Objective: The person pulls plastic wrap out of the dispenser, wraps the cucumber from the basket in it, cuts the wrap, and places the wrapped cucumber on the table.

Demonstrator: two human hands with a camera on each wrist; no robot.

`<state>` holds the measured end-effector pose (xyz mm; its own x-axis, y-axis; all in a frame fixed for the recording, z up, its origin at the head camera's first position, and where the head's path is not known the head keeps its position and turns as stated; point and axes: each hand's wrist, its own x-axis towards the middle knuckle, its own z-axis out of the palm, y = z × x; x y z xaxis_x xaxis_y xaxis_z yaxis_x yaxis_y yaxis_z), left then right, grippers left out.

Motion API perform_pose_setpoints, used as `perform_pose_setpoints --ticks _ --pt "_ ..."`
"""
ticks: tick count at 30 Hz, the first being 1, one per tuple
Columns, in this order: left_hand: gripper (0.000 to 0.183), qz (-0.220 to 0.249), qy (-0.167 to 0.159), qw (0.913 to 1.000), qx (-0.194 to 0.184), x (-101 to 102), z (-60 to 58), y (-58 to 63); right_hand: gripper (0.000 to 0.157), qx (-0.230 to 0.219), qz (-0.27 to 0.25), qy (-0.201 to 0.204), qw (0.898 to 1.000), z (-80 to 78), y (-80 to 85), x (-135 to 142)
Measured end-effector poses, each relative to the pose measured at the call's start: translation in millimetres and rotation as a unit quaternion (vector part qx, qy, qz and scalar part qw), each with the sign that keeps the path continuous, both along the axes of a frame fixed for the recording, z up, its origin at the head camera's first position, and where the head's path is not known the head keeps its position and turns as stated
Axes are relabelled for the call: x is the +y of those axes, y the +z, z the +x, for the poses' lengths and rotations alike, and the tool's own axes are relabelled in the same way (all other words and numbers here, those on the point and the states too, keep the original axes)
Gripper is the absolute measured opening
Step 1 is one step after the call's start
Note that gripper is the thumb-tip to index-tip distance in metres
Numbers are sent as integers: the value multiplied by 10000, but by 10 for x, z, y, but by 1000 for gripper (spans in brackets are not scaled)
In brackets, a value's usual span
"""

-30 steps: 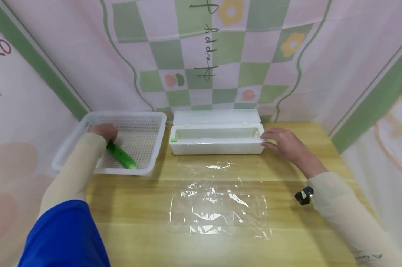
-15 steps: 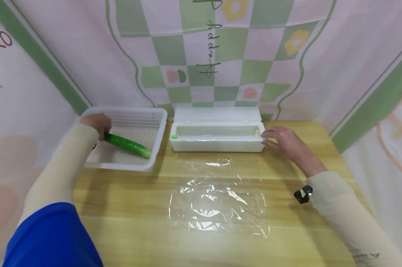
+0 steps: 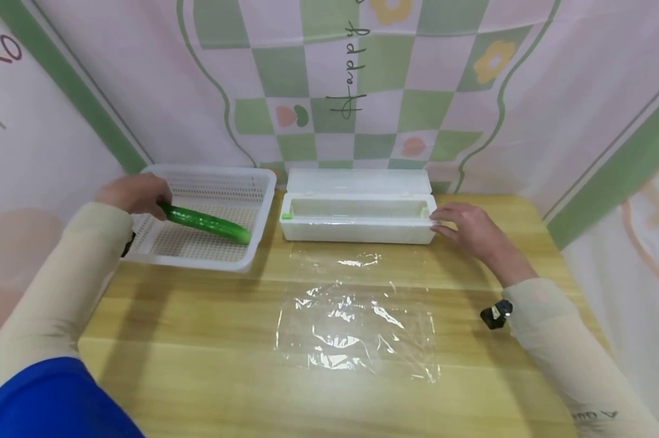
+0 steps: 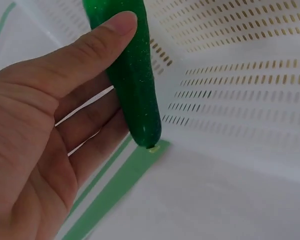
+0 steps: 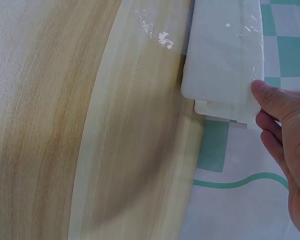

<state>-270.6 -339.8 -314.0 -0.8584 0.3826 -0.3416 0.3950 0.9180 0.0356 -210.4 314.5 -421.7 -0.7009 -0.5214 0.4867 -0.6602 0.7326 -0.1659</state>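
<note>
My left hand (image 3: 138,194) grips a green cucumber (image 3: 209,224) by one end, its thumb lying across the skin in the left wrist view. The cucumber slants over the white basket (image 3: 198,263), its pale end toward the basket's right side. A white cling film dispenser (image 3: 357,232) stands at the back of the table, lid raised. At its right end my right hand (image 3: 474,234) pinches the edge between thumb and fingers. Clear cling film (image 3: 357,322) stretches from the dispenser's front over the wood, wrinkled and shiny.
The wooden table (image 3: 209,365) carries everything. A printed cloth (image 3: 329,73) hangs right behind the basket and dispenser. At the dispenser's left front corner sits a small green piece (image 3: 287,216).
My left hand has drawn the cucumber up and to the left, tilting it flatter over the basket. The right hand stays at the dispenser's end. The head view has shifted slightly.
</note>
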Motion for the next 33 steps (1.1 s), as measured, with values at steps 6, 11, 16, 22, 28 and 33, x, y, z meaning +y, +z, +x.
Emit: perform_pose_setpoints --ticks 6,11,16,22,28,33 --pt "19 -260 -47 9988 407 -49 109 98 25 -29 -25 30 10000 -11 30 -7" --pt "19 -185 -214 9962 824 -103 230 155 25 23 -46 20 10000 -31 5 -39" --pt "16 -190 -255 9942 1026 -198 357 189 24 -169 21 -59 9998 -33 -25 -100" --pt "16 -172 -96 9935 1123 -225 409 238 23 -344 71 -212 9992 -9 10 -66" --pt "18 -125 -95 9911 1320 -97 457 343 24 -266 58 -176 9995 16 33 -26" --pt "19 -43 -183 9895 1431 53 518 444 25 -213 10 -172 9996 24 13 -17"
